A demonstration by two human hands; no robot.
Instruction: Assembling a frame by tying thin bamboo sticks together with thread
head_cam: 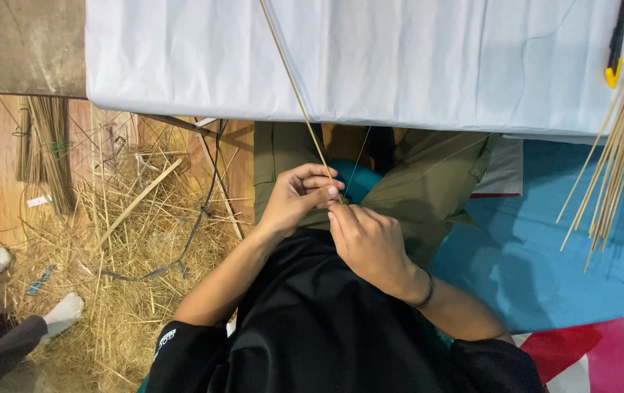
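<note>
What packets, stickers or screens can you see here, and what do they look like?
No screens or signs show.
Small white tag: on the wooden floor beside the straw pile, flat and rectangular.
Blue wrapper: in the straw at left, thin and crumpled.
Small white logo: on the black sleeve, too small to make out.

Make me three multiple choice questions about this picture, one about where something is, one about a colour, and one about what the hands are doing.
1. Where does the bundle of thin sticks lie?
A. At the right, over the edge of the white sheet
B. On the straw pile
C. Across the person's lap

2. What colour is the mat at the right?
A. Green
B. Blue
C. Brown

3. What are the left hand and right hand doing?
A. Resting flat and apart
B. Pinching one thin stick together
C. Holding the yellow-tipped tool

Answers: 1 A, the bundle slants from the sheet down over the mat. 2 B, the mat is plainly blue. 3 B, both sets of fingertips meet at the stick's lower end.
</note>
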